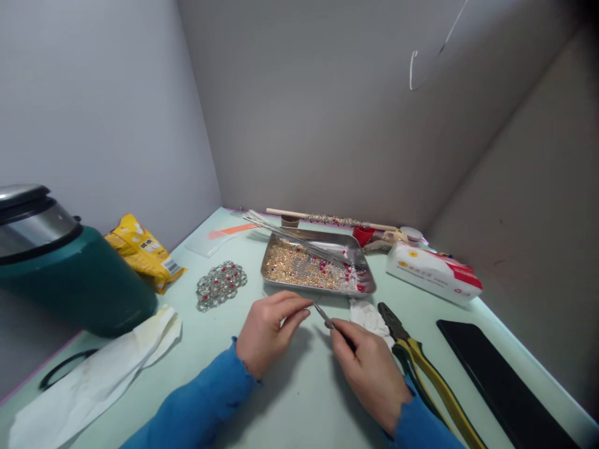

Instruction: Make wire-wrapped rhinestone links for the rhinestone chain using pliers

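My left hand (267, 325) is closed in a pinch, thumb and forefinger meeting at the tip of a slim pointed metal tool (324, 315). Whatever lies between those fingertips is too small to make out. The tool is in my right hand (369, 368), its dark rear part running under my fingers. Just beyond both hands stands a shallow metal tray (318, 290) of gold, clear and red beads (294, 265). A bundle of thin wires (299, 239) lies slantwise across the tray. Left of it rests a beaded wire piece (221, 285) with red beads.
Large yellow-handled pliers (428, 368), a black flat object (500, 380) and a tissue pack (433, 272) lie on the right. A teal bottle (79, 280), yellow packet (145, 252) and white cloth or paper (93, 386) occupy the left. A beaded stick (327, 218) lies behind the tray.
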### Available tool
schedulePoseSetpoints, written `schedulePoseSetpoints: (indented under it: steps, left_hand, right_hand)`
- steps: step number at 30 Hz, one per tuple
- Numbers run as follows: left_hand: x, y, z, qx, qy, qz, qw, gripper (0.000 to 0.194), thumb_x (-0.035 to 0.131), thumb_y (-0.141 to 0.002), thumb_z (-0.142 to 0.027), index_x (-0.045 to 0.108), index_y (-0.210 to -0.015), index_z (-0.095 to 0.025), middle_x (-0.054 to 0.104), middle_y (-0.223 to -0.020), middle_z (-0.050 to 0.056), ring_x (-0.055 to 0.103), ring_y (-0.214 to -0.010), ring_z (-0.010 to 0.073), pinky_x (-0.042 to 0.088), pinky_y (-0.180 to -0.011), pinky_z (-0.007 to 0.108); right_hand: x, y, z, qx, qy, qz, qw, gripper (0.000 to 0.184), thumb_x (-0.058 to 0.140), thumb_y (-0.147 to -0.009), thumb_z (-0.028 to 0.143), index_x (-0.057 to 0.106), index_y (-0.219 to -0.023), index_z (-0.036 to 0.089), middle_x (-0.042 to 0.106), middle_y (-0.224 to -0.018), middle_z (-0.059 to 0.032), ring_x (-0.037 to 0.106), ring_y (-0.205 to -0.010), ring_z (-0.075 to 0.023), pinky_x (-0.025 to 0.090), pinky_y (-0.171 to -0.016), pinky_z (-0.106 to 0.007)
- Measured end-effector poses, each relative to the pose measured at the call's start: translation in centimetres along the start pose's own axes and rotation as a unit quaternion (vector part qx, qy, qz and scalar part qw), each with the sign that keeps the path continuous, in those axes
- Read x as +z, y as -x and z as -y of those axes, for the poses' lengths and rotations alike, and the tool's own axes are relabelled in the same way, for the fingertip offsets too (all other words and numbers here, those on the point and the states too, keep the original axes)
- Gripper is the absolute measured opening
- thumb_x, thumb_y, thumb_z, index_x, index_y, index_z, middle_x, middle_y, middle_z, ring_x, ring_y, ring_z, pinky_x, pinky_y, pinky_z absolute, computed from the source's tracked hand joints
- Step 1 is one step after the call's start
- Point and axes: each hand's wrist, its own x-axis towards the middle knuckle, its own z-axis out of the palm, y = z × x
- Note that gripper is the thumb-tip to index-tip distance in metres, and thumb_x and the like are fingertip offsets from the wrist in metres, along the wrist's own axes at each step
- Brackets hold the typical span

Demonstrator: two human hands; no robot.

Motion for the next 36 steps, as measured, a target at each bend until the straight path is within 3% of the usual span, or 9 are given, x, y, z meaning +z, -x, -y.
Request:
schedulePoseSetpoints:
  steps: [3, 7, 13, 21, 29, 36]
  left_hand:
    - [0.4, 0.2, 0.3, 0.035, -0.043, -0.002, 0.998, 0.021, 0.047, -0.085, -0.018, 0.065, -0.095, -0.014, 0.067, -0.082, 0.008, 0.061, -0.072, 0.0142, 0.048, -0.065, 0.026]
    - [0.6, 0.4, 0.7, 0.033, -0.073, -0.001, 0.997, 0.021, 0.043, -0.087, -0.018, 0.063, -0.088, -0.013, 0.064, -0.071, 0.005, 0.058, -0.064, 0.0128, 0.046, -0.063, 0.025]
    - [0.2, 0.4, 0.9, -0.034, -0.113, 0.031, 0.993, 0.022, 0.044, -0.085, -0.020, 0.063, -0.075, -0.016, 0.063, -0.061, 0.002, 0.056, -0.057, 0.0123, 0.043, -0.059, 0.024]
    - [0.1, 0.0, 0.7, -0.115, -0.141, 0.082, 0.980, 0.026, 0.045, -0.081, -0.017, 0.061, -0.060, -0.018, 0.061, -0.054, 0.001, 0.054, -0.053, 0.0119, 0.039, -0.056, 0.023]
    - [-0.2, -0.4, 0.7, -0.124, -0.064, 0.072, 0.988, 0.025, 0.046, -0.081, -0.020, 0.064, -0.064, -0.019, 0.065, -0.057, 0.002, 0.057, -0.055, 0.0140, 0.040, -0.058, 0.025]
    - [-0.4, -0.3, 0.8, -0.171, 0.016, 0.052, 0.984, 0.011, 0.055, -0.075, -0.020, 0.066, -0.074, -0.019, 0.067, -0.064, 0.002, 0.063, -0.061, 0.0162, 0.046, -0.063, 0.028]
  right_hand:
    - [0.5, 0.1, -0.3, -0.018, 0.041, -0.025, 0.999, 0.033, 0.036, -0.083, 0.027, 0.065, -0.094, 0.014, 0.066, -0.079, -0.0093, 0.062, -0.076, -0.0229, 0.043, -0.068, -0.031]
    - [1.5, 0.8, -0.5, -0.058, 0.149, -0.070, 0.985, 0.029, 0.038, -0.083, 0.026, 0.065, -0.092, 0.018, 0.062, -0.070, -0.0053, 0.061, -0.063, -0.0205, 0.037, -0.055, -0.029]
    - [2.7, 1.5, -0.2, -0.132, 0.279, -0.137, 0.941, 0.019, 0.048, -0.079, 0.021, 0.065, -0.088, 0.021, 0.058, -0.064, -0.0021, 0.056, -0.060, -0.0184, 0.027, -0.049, -0.028]
    - [4.2, 2.0, 0.2, -0.180, 0.344, -0.141, 0.911, 0.018, 0.052, -0.077, 0.013, 0.063, -0.091, 0.015, 0.056, -0.061, -0.0045, 0.051, -0.059, -0.0176, 0.022, -0.046, -0.029]
    - [3.9, 1.8, 0.7, -0.143, 0.335, -0.118, 0.924, 0.015, 0.049, -0.081, 0.018, 0.063, -0.088, 0.017, 0.057, -0.064, -0.0056, 0.053, -0.063, -0.0191, 0.026, -0.048, -0.030]
    - [3.2, 1.7, 0.8, -0.143, 0.294, -0.125, 0.937, 0.021, 0.046, -0.081, 0.017, 0.063, -0.093, 0.015, 0.058, -0.068, -0.0071, 0.054, -0.068, -0.0199, 0.029, -0.053, -0.029]
